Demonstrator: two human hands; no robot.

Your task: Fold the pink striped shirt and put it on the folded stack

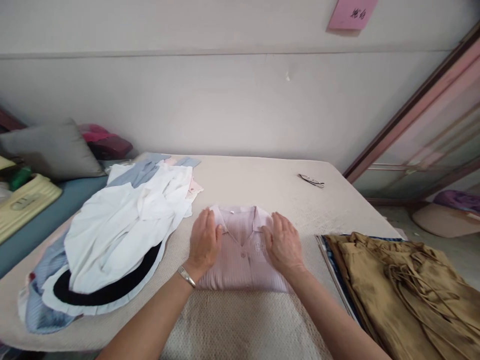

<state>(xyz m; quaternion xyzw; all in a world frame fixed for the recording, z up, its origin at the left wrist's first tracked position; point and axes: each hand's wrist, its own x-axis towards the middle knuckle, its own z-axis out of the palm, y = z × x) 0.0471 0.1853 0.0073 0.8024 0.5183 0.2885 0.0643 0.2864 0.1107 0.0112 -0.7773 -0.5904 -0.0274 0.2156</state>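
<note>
Two hands flat on a folded pink shirt

Two bare hands press down on one garment at the middle of a wide table [262,185] covered in a pale, dotted cloth. Largest of what lies on it is the heap of white and light blue clothes [116,240] to the left, loosely piled, with a black curved band showing along its near edge. Next in size is the olive-brown garment [405,280] at the right, drawstrings trailing across it, lying on top of a dark striped piece whose edge peeks out on its left side.

Between these two piles sits the folded pink shirt [242,265], collar away from the person, buttons running down its centre (the fold is neat and roughly square). The left hand [204,240] rests palm down on the shirt's left edge, fingers together and stretched flat, a silver bracelet [186,276] on the wrist. The right hand [283,242] lies palm down on the shirt's right half, just below the collar, fingers spread slightly. Neither grip is closed around anything; both are flat and merely pressing on the fabric.

Farther back, well apart from the hands, a small pair of scissors [311,180] lies near the table's far right corner. Off the table to the left sit a grey pillow [52,150] and a yellow ribbed case [24,202].
</note>
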